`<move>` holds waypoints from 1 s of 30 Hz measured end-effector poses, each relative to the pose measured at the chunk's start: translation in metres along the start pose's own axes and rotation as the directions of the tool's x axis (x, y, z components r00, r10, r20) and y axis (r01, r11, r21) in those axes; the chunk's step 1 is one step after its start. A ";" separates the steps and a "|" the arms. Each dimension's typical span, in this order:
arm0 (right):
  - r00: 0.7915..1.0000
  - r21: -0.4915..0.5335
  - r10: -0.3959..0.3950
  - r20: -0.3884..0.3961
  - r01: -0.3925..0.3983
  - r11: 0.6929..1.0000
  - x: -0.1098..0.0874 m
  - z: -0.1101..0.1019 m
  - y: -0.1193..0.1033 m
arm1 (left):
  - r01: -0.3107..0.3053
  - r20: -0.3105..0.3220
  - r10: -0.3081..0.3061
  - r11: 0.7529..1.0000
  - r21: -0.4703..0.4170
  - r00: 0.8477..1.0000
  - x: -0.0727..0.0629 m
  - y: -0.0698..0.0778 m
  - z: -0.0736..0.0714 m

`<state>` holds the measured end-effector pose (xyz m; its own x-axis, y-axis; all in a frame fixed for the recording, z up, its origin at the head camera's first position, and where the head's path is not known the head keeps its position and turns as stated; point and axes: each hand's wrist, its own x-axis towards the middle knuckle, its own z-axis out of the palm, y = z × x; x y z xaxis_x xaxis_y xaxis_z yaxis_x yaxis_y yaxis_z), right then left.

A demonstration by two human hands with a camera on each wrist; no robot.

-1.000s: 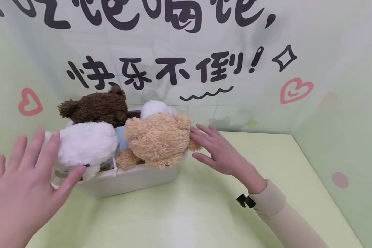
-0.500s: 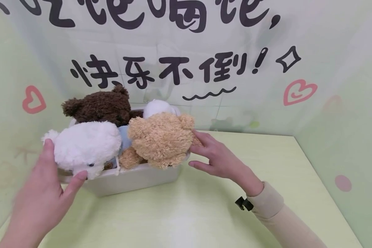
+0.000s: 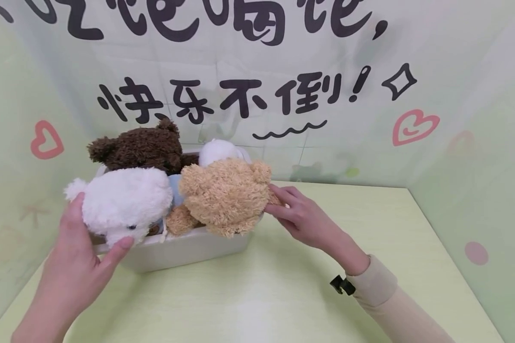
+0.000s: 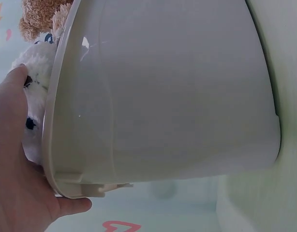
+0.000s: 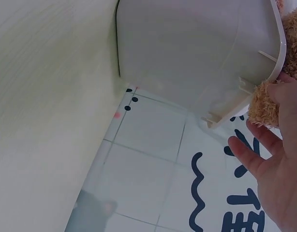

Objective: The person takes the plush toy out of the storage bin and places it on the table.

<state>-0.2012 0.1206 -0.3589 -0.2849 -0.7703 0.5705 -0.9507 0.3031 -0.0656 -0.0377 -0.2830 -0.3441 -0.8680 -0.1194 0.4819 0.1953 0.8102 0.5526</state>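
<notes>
Pale green tabletop (image 3: 257,295); whitish backdrop (image 3: 347,147) behind. Bold black lettering (image 3: 243,102), wavy line (image 3: 289,131) beneath; four-pointed star (image 3: 400,82) at right, smiling pink heart (image 3: 415,127) below. Second heart (image 3: 46,139) far left. Mauve dot (image 3: 476,253) on right-hand panel. Grey patch (image 5: 93,212), blurred, perhaps a printed animal.

Head view: upper edge cuts the top writing (image 3: 176,35); sleeve (image 3: 407,309) runs off the bottom. White plush (image 3: 128,205) hides brown bear's (image 3: 139,147) lower body; tan bear (image 3: 229,195) hides most of rear toy (image 3: 219,150). Left hand (image 3: 77,257): fingers mostly hidden, hold unclear. Both wrist views crop bin (image 4: 177,96) at top.
</notes>
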 end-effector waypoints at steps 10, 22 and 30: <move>1.000 -0.030 0.010 -0.020 -0.010 0.999 -0.010 -0.004 0.002 | -0.017 0.023 0.017 1.000 0.009 1.000 0.009 0.007 0.009; 0.999 -0.044 0.018 -0.044 -0.020 0.999 -0.027 -0.015 0.000 | -0.009 0.127 -0.001 0.997 0.076 0.992 0.019 0.012 0.015; 0.998 -0.054 0.029 -0.056 -0.032 0.998 -0.036 -0.023 0.000 | -0.018 0.175 0.007 0.998 0.060 0.985 0.029 0.015 0.021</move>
<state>-0.1881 0.1611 -0.3608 -0.3047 -0.7289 0.6131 -0.9332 0.3572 -0.0390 -0.0693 -0.2619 -0.3364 -0.9330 -0.0116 0.3598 0.1833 0.8449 0.5025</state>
